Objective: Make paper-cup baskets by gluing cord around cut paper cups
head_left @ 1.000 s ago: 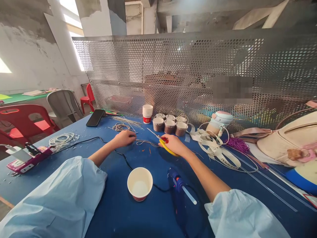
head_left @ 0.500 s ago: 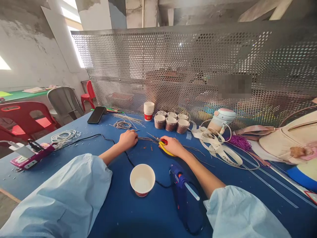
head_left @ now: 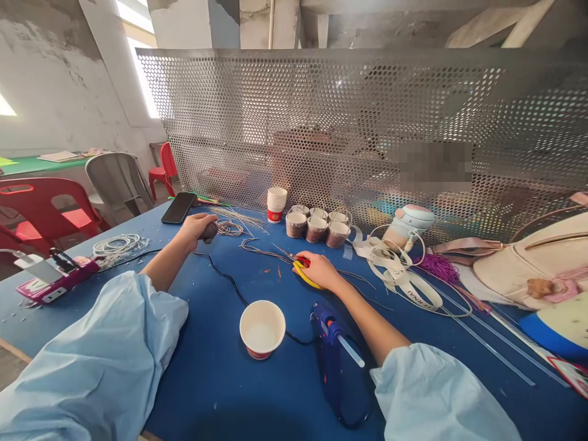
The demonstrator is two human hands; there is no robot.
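Head view, hands. Your right hand (head_left: 318, 269) is closed round the yellow-and-red handles of the scissors (head_left: 304, 277), low over the bench (head_left: 257, 398). Your left hand (head_left: 200, 229) is out to the left, fingers curled in. A dark patch shows at its fingertips; whether that is shadow or something gripped, it is not possible to make out.

Head view, cord. The cord strands (head_left: 266, 252) lie in the middle of the bench, beyond the paper cup (head_left: 262, 331). Their long axis runs roughly left to right, sloping slightly toward you at the right. The looped end lies at the left; loose ends emerge past your right forearm. Your right hand is the nearer one, at the strands' middle; your left hand is clear of the looped end, off to its left. A coil of cord (head_left: 235, 233) lies just beside your left hand, on its right.

Key relation: the scissor blades point away from you and to the left, tips close to the strands. Contact between blade and cord: too small to judge.

Nearer you, the glue gun (head_left: 327, 323) is to the right of the paper cup, inside your right forearm. Small wrapped cups (head_left: 316, 229) stand in rows beyond your right hand.
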